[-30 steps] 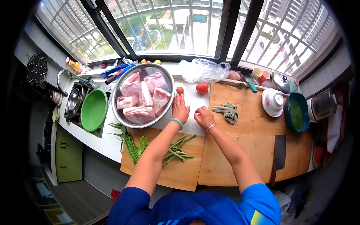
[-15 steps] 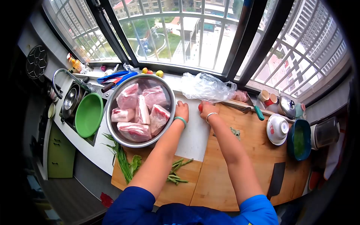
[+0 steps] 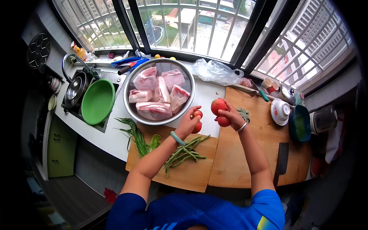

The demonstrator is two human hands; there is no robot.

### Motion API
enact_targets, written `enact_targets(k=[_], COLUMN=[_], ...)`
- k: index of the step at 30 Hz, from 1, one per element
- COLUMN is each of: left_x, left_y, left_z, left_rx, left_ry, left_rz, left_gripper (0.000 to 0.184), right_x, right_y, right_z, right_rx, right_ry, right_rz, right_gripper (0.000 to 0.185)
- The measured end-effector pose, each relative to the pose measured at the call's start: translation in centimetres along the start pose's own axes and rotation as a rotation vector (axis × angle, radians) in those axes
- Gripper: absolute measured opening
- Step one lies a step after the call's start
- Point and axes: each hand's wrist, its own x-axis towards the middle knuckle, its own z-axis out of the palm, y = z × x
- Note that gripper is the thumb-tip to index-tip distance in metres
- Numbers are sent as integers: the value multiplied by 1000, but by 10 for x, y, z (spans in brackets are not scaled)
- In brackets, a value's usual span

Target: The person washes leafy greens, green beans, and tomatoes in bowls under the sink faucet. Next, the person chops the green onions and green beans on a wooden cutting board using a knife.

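My left hand (image 3: pixel 185 124) is closed around two tomatoes (image 3: pixel 197 127), one above the other. Two more tomatoes (image 3: pixel 217 105), the upper one larger, are gripped in my right hand (image 3: pixel 231 115). Both hands are raised side by side above the white counter, with a gap between them. Left of them stands a large steel bowl (image 3: pixel 128 103) holding several thick slabs of raw meat (image 3: pixel 154 110). Under my left forearm, green beans (image 3: pixel 186 153) lie on a wooden board (image 3: pixel 199 174), beside a bunch of green stalks (image 3: pixel 138 138) and some leaves.
A bigger wooden board (image 3: pixel 245 168) carries a black-bladed cleaver (image 3: pixel 282 157) at its right. Flowered white bowls (image 3: pixel 280 111) and a teal container (image 3: pixel 300 123) stand beyond. A clear plastic bag (image 3: pixel 214 71) lies by the window. A green basin (image 3: pixel 98 101) sits at the sink.
Both hands have come back from the far side of the counter and risen, now showing tomatoes in each. The view has shifted, and more of the green beans is visible.
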Motion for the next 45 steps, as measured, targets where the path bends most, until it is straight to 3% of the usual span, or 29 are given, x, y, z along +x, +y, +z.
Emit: enact_targets(k=[4, 8, 13, 19, 23, 27, 29, 30, 33, 35, 38, 39, 41, 42, 43, 44, 45], left_x=[-109, -228, -349, -371, -319, -244, -198, -176, -152, -126, -72, -58, -55, -56, -55, -55, -52], left_y=[59, 60, 61, 52, 33, 14, -42, -48, -69, -80, -134, -146, -103, -98, -99, -106, -117], left_z=[-71, -172, -289, -417, -492, -569, -619, -638, -672, -681, -706, -708, -702, -703, -707, -715, -724], left_rx=[-599, -832, -940, -891, -910, -705, -526, -459, -347, -148, 72, 237, 369, 712, 1054, 1204, 1210], left_ry=[-57, 72, 312, 408, 517, 550, 544, 564, 444, 554, 464, 439, 369, 303, 229, 193, 169], left_rz=[-158, -119, -98, -90, -164, -307, -261, -253, -318, -329, -420, -468, -533, -496, -436, -290, -286], left_gripper=[45, 39, 33, 29, 43, 44, 40, 36, 25, 24, 28, 29, 32, 34, 35, 39, 39], right_x=[-36, -51, -16, 89, 183, 287, 374, 394, 398, 401, 402, 401, 397, 399, 407, 415, 421], right_y=[-17, 15, 73, 106, 135, 187, 273, 279, 300, 297, 319, 320, 300, 287, 292, 299, 302], right_z=[106, 234, 368, 495, 556, 592, 582, 588, 605, 615, 616, 620, 629, 626, 616, 605, 597], right_rx=[159, 411, 528, 421, 194, -63, -429, -578, -890, -1067, -1349, -1349, -1462, -1345, -1335, -1307, -1276], right_ry=[-106, -233, -326, -308, -158, -116, -20, 90, 292, 379, 486, 508, 221, 122, 137, 266, 396], right_rz=[23, -77, 36, 210, 282, 298, 51, 95, 309, 429, 234, 269, 299, 327, 350, 265, 175], right_gripper=[69, 59, 52, 54, 55, 55, 60, 63, 67, 68, 68, 68, 65, 67, 67, 67, 68])
